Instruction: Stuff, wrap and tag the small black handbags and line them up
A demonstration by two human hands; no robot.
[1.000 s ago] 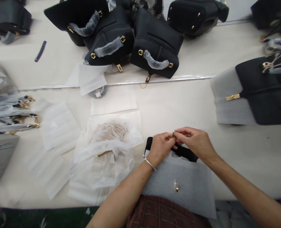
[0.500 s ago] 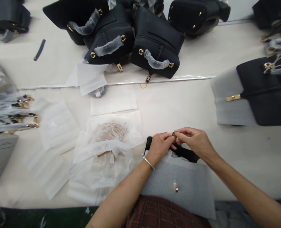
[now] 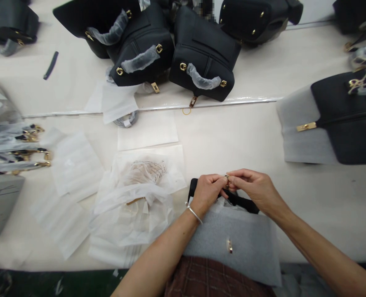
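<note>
Turned slightly since earlier, a gold fitting (image 3: 227, 177) is pinched by left hand (image 3: 208, 191) and right hand (image 3: 257, 187) — over a black bag (image 3: 247, 204), covered at six o'clock by a grey sheet (image 3: 247, 237). At nine o'clock, a brownish bundle (image 3: 145, 171) is seen inside a translucent bag (image 3: 148, 227).

The bag (image 3: 245, 203) looks matt, its clasp (image 3: 230, 246) glossy metal.

Gold colours the small metal piece (image 3: 227, 177) just above the flat grey wrapping sheet (image 3: 251, 239); below the sheet, brown cloth (image 3: 210, 276) bears a paler-lined check; well above it, smooth boxy handbags (image 3: 207, 47) are black.
</note>
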